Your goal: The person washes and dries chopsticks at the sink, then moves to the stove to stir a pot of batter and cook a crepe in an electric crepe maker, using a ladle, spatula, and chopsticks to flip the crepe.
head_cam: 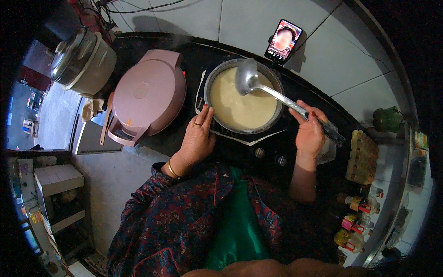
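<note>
A round metal pot (243,131) of pale yellow batter (238,112) stands on a dark counter before me. My right hand (311,133) grips the handle of a metal ladle (247,81), whose bowl is held over the far part of the batter. My left hand (200,135) has its fingertips at the pot's near left rim; it holds nothing, and its fingers lie close together, nearly straight. Left of the pot is a closed pink electric griddle (148,93) with a front handle.
A lidded cooker (93,64) stands at the back left, by a wooden utensil (105,126). A lit phone (283,41) leans near the tiled wall. Right are an egg tray (361,157), several bottles (358,223) and a green bottle (387,118). Two stove knobs (259,152) face me.
</note>
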`<action>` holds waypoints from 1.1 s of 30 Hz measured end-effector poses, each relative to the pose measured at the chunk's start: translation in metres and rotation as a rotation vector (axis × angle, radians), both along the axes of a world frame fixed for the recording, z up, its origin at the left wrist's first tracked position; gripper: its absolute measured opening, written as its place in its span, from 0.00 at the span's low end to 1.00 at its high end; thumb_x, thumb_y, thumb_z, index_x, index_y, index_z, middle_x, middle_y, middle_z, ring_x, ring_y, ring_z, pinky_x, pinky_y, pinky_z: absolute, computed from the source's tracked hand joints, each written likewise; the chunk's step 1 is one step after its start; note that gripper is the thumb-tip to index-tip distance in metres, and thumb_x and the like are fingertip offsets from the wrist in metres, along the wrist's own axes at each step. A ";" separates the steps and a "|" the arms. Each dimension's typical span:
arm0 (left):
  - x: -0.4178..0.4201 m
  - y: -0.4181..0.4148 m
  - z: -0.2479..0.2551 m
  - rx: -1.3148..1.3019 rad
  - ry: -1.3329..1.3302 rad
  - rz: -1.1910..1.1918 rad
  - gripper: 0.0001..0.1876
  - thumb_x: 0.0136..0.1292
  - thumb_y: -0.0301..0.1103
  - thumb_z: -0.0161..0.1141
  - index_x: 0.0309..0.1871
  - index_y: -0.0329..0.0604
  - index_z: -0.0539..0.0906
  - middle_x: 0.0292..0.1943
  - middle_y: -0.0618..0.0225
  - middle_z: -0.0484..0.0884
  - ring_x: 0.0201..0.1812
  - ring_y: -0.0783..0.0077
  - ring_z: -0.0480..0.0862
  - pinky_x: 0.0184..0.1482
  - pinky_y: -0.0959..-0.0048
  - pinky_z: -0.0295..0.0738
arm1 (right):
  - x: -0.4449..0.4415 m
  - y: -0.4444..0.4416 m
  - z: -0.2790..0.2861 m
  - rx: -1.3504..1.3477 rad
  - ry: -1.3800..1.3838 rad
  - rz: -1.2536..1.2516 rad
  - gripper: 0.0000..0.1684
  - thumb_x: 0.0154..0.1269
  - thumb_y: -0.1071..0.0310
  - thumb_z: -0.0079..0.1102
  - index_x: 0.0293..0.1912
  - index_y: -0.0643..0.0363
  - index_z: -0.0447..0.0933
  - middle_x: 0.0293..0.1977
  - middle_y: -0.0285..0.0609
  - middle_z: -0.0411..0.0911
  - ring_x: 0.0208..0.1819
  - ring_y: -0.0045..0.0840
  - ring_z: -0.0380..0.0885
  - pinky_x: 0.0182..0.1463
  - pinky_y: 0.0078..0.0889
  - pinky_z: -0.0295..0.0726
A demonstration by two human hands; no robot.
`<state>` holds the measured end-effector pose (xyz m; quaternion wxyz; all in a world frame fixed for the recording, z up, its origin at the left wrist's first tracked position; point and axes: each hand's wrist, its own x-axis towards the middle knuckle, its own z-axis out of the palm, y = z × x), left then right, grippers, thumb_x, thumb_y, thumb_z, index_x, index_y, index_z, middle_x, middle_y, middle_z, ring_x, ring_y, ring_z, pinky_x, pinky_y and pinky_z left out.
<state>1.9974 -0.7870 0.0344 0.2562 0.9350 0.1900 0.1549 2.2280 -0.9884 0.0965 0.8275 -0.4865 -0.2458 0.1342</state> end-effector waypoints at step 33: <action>0.000 0.001 0.000 0.016 -0.013 -0.021 0.39 0.51 0.25 0.58 0.70 0.29 0.62 0.70 0.41 0.61 0.63 0.45 0.70 0.67 0.58 0.64 | -0.021 -0.004 -0.017 -0.182 -0.088 0.143 0.13 0.69 0.71 0.47 0.47 0.69 0.74 0.51 0.63 0.76 0.57 0.47 0.77 0.59 0.53 0.80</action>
